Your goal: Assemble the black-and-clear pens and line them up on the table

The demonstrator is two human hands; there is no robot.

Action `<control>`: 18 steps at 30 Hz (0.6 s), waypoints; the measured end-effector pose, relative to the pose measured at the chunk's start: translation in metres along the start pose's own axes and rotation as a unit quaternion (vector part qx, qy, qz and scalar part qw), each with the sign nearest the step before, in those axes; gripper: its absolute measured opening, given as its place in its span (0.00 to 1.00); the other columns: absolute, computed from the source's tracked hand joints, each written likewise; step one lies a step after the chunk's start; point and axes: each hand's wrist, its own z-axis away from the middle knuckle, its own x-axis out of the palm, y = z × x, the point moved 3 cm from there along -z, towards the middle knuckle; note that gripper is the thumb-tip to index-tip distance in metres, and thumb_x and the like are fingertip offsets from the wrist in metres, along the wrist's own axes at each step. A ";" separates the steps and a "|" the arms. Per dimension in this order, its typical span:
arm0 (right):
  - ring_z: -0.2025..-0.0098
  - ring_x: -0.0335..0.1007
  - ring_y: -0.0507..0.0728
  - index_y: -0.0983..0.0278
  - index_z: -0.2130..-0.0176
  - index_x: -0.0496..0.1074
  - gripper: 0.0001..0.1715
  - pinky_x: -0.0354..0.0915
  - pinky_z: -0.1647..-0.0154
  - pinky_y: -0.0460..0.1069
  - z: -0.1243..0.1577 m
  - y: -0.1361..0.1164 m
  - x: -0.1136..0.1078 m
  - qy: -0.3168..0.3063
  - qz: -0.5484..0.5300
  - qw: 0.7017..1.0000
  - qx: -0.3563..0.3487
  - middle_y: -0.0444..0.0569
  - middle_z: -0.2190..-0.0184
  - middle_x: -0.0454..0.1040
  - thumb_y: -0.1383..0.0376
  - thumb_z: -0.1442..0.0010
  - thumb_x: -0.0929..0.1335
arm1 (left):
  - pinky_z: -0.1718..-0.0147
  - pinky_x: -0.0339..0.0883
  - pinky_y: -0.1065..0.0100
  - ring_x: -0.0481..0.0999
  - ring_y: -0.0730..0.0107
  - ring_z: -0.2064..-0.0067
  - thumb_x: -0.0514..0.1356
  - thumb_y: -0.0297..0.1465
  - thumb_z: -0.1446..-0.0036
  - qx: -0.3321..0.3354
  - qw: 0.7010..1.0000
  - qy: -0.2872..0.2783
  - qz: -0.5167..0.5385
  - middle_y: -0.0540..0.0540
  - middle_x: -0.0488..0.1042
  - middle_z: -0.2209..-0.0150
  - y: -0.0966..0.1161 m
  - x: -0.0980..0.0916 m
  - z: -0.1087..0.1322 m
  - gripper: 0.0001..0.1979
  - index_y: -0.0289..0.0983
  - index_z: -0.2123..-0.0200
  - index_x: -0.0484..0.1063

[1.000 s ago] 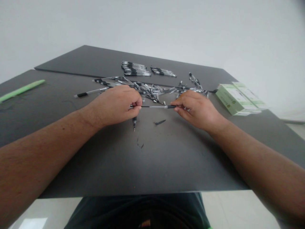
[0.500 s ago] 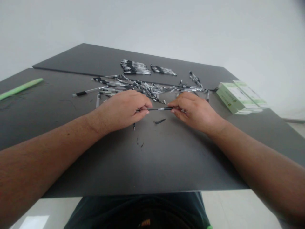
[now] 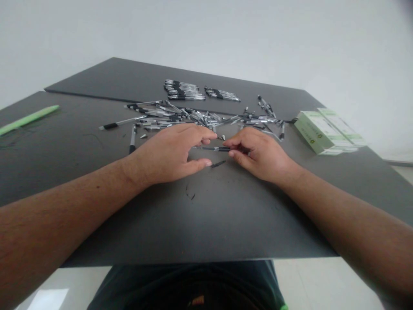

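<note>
My right hand (image 3: 258, 153) pinches one end of a dark, thin pen (image 3: 214, 149), which lies roughly level and points left. Around the pen's other end, my left hand (image 3: 177, 150) is open, thumb and fingers apart on either side of it. Just beyond both hands spreads a loose heap of clear and black pens and parts (image 3: 193, 116). A small black piece (image 3: 218, 164) rests on the table by my left thumb. A small pale tip (image 3: 223, 137) lies between the hands, near the fingertips.
Two neat rows of pens, one (image 3: 183, 90) larger and one (image 3: 222, 94) smaller, lie at the back of the dark table (image 3: 200, 232). Green and white boxes (image 3: 322, 133) stand at the right. A long light-green object (image 3: 30, 119) is at the far left.
My left hand has let go of the pen and spread its thumb and fingers. My right hand, still pinching the pen, has shifted slightly left.
</note>
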 end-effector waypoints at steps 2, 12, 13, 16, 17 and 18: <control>0.59 0.80 0.61 0.59 0.48 0.83 0.11 0.75 0.54 0.55 0.001 0.001 0.000 0.003 -0.001 1.000 0.001 0.50 0.58 0.84 0.67 0.28 0.73 | 0.39 0.76 0.55 0.86 0.51 0.44 0.64 0.40 0.31 -0.004 1.000 0.004 -0.015 0.39 0.86 0.45 0.000 -0.001 0.000 0.22 0.38 0.38 0.79; 0.60 0.79 0.61 0.58 0.47 0.84 0.11 0.76 0.54 0.57 0.000 -0.002 -0.003 -0.002 0.002 1.000 0.007 0.50 0.58 0.85 0.65 0.27 0.72 | 0.47 0.76 0.57 0.84 0.54 0.53 0.61 0.35 0.35 -0.008 0.998 0.024 -0.066 0.44 0.83 0.58 0.001 -0.004 -0.002 0.07 0.41 0.56 0.77; 0.60 0.79 0.61 0.58 0.48 0.84 0.11 0.76 0.54 0.57 0.000 -0.002 -0.003 -0.002 0.003 1.000 0.006 0.50 0.59 0.85 0.65 0.27 0.72 | 0.47 0.76 0.57 0.84 0.55 0.53 0.61 0.35 0.35 -0.009 0.997 0.025 -0.067 0.44 0.83 0.58 0.001 -0.004 -0.002 0.07 0.41 0.57 0.77; 0.59 0.79 0.62 0.58 0.48 0.84 0.11 0.76 0.54 0.57 0.000 -0.001 -0.003 -0.001 0.008 1.000 0.006 0.50 0.59 0.85 0.65 0.27 0.72 | 0.48 0.76 0.57 0.84 0.55 0.54 0.61 0.34 0.35 -0.010 0.997 0.024 -0.072 0.44 0.83 0.58 0.002 -0.004 -0.002 0.06 0.41 0.57 0.77; 0.59 0.79 0.62 0.58 0.48 0.84 0.11 0.76 0.54 0.57 0.000 -0.001 -0.002 -0.002 0.009 1.000 0.007 0.50 0.59 0.85 0.66 0.27 0.72 | 0.48 0.76 0.57 0.83 0.55 0.54 0.60 0.34 0.34 -0.009 0.997 0.023 -0.073 0.44 0.83 0.58 0.003 -0.004 -0.002 0.06 0.41 0.57 0.77; 0.59 0.79 0.62 0.57 0.47 0.84 0.12 0.75 0.54 0.57 0.000 -0.001 -0.002 -0.003 0.010 1.000 0.007 0.50 0.59 0.84 0.66 0.27 0.72 | 0.48 0.76 0.57 0.83 0.55 0.54 0.60 0.34 0.34 -0.007 0.997 0.023 -0.073 0.44 0.83 0.58 0.003 -0.004 -0.002 0.06 0.41 0.57 0.77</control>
